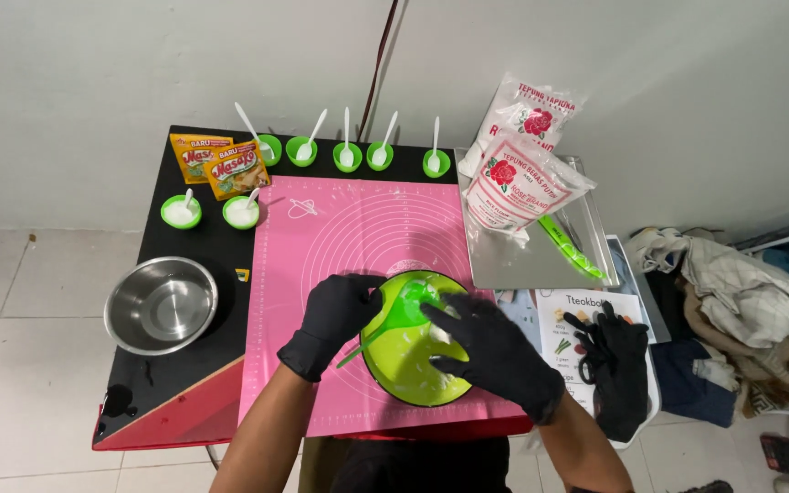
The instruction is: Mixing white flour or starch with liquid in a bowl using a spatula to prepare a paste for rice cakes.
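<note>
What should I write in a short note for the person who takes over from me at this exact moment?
Left hand, black glove: grips the green spatula, its blade inside the green bowl.
Right hand, black glove: reaches into the bowl, over the white mixture; whether it holds anything is unclear.
The bowl stands on the pink mat.
Done: white mixture is smeared in the bowl.
Left, as it seems: two flour bags lie on the metal tray, the steel bowl is empty, and the small green cups with spoons wait at the back.
</note>
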